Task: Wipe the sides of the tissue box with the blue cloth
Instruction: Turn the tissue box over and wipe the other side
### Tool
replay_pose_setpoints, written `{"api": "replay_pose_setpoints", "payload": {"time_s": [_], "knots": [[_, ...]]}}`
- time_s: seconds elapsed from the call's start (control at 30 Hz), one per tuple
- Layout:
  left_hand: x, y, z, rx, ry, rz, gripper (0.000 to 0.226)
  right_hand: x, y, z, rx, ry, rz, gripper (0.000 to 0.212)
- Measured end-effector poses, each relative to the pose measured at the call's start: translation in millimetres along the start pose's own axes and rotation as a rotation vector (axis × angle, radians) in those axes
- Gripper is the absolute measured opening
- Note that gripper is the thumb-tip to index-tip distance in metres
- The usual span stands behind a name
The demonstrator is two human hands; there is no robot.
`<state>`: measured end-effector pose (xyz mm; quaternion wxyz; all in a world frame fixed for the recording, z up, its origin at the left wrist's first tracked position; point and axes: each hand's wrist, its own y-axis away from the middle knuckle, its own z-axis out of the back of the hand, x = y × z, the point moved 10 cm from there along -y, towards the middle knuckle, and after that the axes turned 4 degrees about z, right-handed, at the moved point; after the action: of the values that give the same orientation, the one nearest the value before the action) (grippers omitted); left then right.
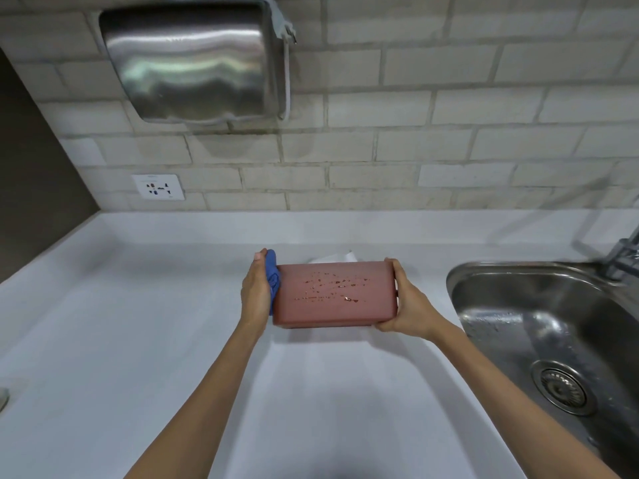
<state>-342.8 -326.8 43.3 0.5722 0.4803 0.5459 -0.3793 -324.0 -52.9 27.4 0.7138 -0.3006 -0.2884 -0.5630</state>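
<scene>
The tissue box (pixel 334 292) is a reddish-brown oblong with small gold markings on the face turned toward me. It is held tilted above the white counter. A white tissue (pixel 333 258) pokes out behind its far edge. My left hand (pixel 255 290) presses the blue cloth (pixel 272 276) flat against the box's left end. The cloth is bunched between palm and box, so most of it is hidden. My right hand (pixel 408 299) grips the box's right end, thumb on top and fingers under the lower corner.
A steel sink (pixel 539 326) with a drain lies at the right, a tap (pixel 622 254) over it. A metal hand dryer (pixel 193 63) hangs on the brick wall, a socket (pixel 158 187) below it. The white counter (pixel 121 323) spreads left and toward me.
</scene>
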Motion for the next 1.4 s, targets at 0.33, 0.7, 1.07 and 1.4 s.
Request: {"api": "replay_pose_setpoints", "payload": {"time_s": [0.33, 0.7, 1.07, 1.4], "knots": [[-23.8, 60.4, -22.6, -0.089, -0.803, -0.658, 0.051, 4.0, -5.0, 6.3, -0.019, 0.012, 0.017, 0.091], [-37.7, 41.7, -40.9, -0.144, -0.987, -0.663, 0.046, 7.9, -3.2, 5.3, 0.015, -0.082, -0.004, 0.094], [-18.1, 74.5, -36.9, -0.070, -1.161, -0.843, 0.047, 4.0, -8.0, 5.3, 0.035, -0.108, -0.020, 0.093], [-34.7, 74.8, -84.6, -0.055, -1.182, -0.815, 0.043, -1.4, -10.2, 5.9, 0.032, -0.099, -0.039, 0.090]]}}
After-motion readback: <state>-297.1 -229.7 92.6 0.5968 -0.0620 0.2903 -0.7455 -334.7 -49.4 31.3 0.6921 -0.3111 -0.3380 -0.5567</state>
